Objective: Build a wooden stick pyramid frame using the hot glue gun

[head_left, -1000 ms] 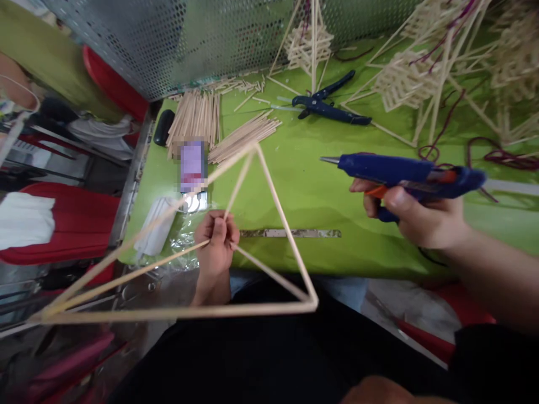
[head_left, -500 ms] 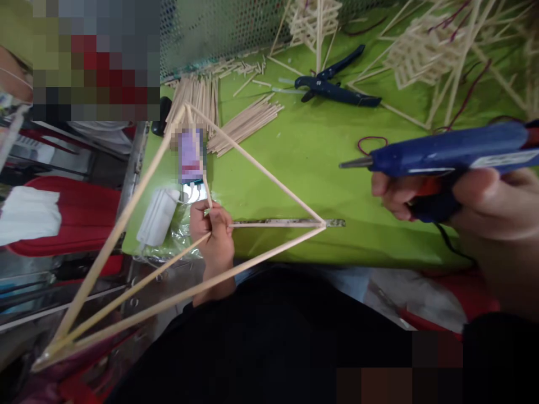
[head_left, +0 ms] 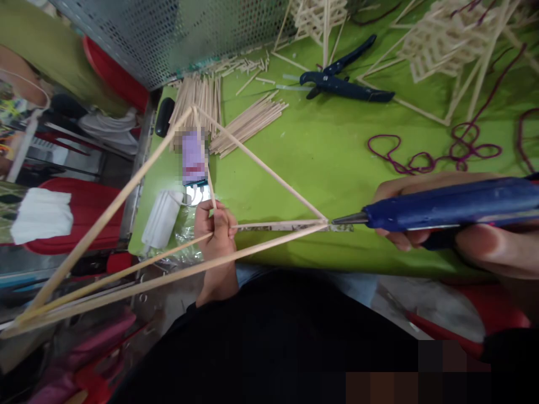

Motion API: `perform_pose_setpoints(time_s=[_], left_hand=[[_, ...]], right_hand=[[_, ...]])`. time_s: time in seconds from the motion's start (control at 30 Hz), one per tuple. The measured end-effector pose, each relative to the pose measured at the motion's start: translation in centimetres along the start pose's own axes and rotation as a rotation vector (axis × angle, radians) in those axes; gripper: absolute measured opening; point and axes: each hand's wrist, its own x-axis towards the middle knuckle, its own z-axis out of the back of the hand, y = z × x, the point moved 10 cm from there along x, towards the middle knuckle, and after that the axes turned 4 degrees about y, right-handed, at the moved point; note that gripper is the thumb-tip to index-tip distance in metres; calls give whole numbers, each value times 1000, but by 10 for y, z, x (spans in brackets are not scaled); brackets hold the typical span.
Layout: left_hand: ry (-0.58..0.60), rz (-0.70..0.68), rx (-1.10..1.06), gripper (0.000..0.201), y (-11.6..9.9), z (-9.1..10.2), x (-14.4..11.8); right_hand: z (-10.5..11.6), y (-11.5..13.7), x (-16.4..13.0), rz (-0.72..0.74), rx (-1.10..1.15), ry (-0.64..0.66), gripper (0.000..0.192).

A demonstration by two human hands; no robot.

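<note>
My left hand (head_left: 217, 227) pinches a wooden stick frame (head_left: 261, 160) where several thin sticks meet. The frame is made of pale sticks joined at their ends, with one corner at the top, one far to the lower left and one on the right. In my right hand (head_left: 475, 241) is a blue glue gun (head_left: 450, 203), held level and pointing left. Its metal nozzle is right by the frame's right corner; I cannot tell whether the two touch.
Bundles of loose sticks (head_left: 248, 126) lie on the green table (head_left: 328, 163). Behind are dark cutters (head_left: 345, 84) and stick-built structures (head_left: 446, 45). Purple string (head_left: 463, 143) lies at the right. A phone (head_left: 194, 157) and white face mask (head_left: 162, 219) sit near the left edge.
The glue gun has moved down and left, bringing its nozzle to the frame's right corner. The frame's lower-left corner has shifted left and up, while my left hand keeps its grip.
</note>
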Motion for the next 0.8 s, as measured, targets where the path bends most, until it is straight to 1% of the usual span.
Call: perform_pose_setpoints(time_s=[0.13, 0.2, 0.27, 0.3, 0.37, 0.43, 0.5, 0.57, 0.67, 0.8], left_hand=[[0, 25, 20, 25, -1, -2, -2], [-5, 14, 19, 24, -4, -3, -2], [-5, 10, 21, 23, -5, -3, -2], [-4, 12, 25, 23, -4, -3, -2], [2, 16, 28, 21, -3, -3, -3], [-5, 13, 19, 18, -3, -2, -3], [-16, 3, 5, 18, -3, -1, -3], [-24, 1, 1, 16, -4, -1, -3], [-33, 2, -1, 13, -4, -1, -3], [-32, -4, -6, 14, -3, 0, -3]], right_hand=[[-3, -3, 2, -26, -11, 42, 43], [-3, -5, 4, -40, -4, 23, 43], [0, -5, 6, -39, 10, -7, 38], [-2, -5, 7, -33, 15, 13, 34], [-6, -3, 11, -2, 27, 95, 30], [-9, -1, 13, 30, 20, 191, 33], [-8, 0, 16, 51, -11, 227, 40], [-7, -1, 18, 55, -35, 238, 40], [-9, -1, 18, 38, -36, 228, 37], [-4, -4, 14, -13, -27, 90, 41]])
